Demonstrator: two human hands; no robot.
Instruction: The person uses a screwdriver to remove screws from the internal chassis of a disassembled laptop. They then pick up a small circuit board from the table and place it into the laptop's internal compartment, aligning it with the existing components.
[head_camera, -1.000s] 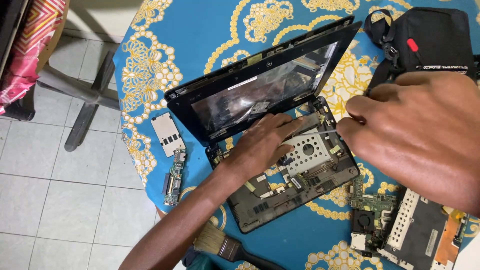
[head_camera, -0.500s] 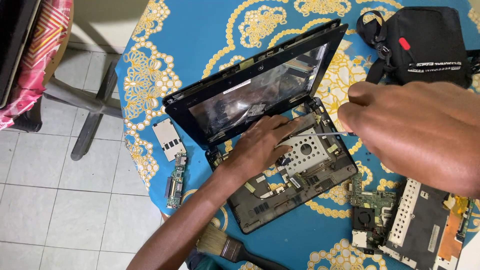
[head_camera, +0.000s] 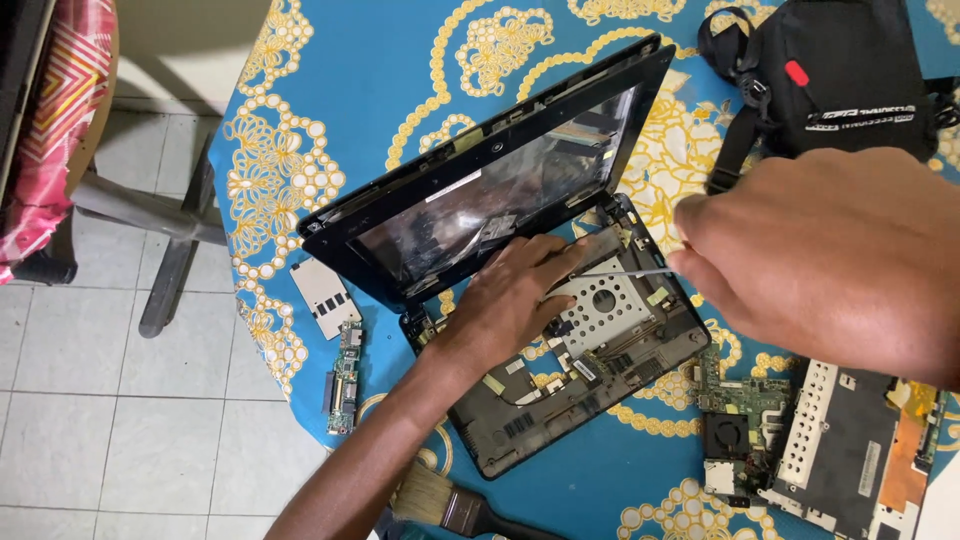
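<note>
The opened laptop base (head_camera: 580, 370) lies mid-table on the blue patterned cloth (head_camera: 420, 90). The left hand (head_camera: 515, 300) rests flat and open inside it, fingers spread, just below the tilted screen (head_camera: 500, 195). The right hand (head_camera: 830, 250), closed, pinches a thin screwdriver (head_camera: 620, 273) whose tip sits over the base's metal plate.

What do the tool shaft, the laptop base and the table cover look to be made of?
Tool shaft: thin, bright and shiny, likely steel. Laptop base: matte dark shell, probably moulded plastic. Table cover: blue with yellow pattern, slightly glossy, possibly vinyl or coated cloth.
</note>
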